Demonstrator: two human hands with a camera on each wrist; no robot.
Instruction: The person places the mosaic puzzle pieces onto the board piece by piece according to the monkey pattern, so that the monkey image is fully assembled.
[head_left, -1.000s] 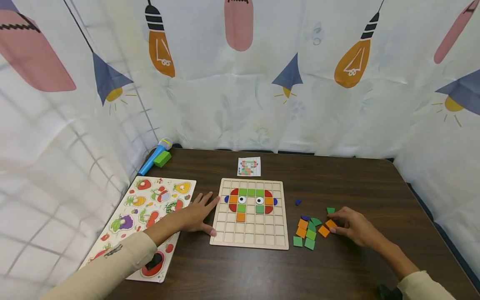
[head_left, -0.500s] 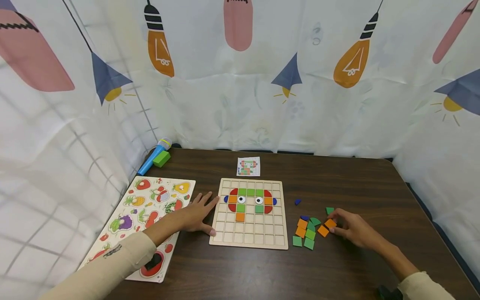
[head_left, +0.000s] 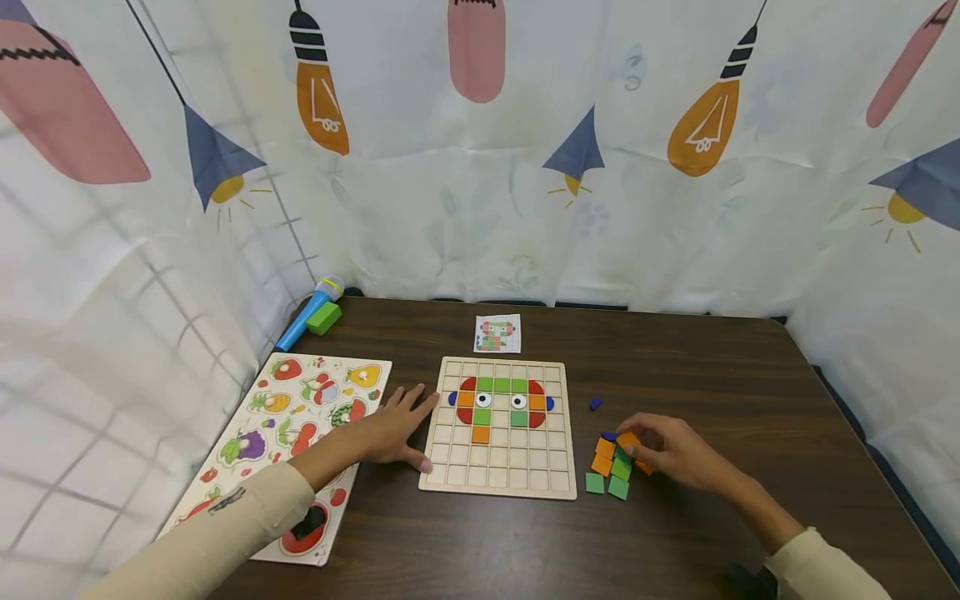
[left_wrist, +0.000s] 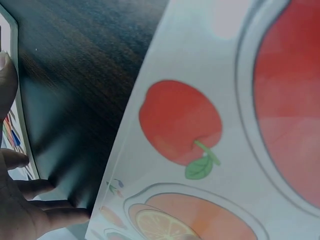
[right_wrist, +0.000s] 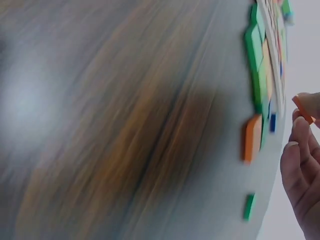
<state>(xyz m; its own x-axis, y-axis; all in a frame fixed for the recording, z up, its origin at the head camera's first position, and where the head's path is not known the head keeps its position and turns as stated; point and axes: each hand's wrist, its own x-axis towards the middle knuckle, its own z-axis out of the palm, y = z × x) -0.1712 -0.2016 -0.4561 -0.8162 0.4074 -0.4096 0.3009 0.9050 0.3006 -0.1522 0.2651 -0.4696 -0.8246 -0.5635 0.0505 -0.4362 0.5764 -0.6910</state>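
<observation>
Over the loose tiles [head_left: 620,468] on the bench [head_left: 675,367], the right hand [head_left: 678,450] pinches an orange square [head_left: 627,439], best carried level, while the left hand [head_left: 393,429], fingers spread at the grid board's [head_left: 497,479] left edge, should brace it.

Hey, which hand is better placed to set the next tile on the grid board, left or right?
Probably the right hand: it pinches an orange tile beside the loose tiles. The left hand rests at the left edge of the grid board, across from those tiles, holding none.

Wrist-view edges cut off both hands [left_wrist: 20,215] [right_wrist: 305,175].
</observation>
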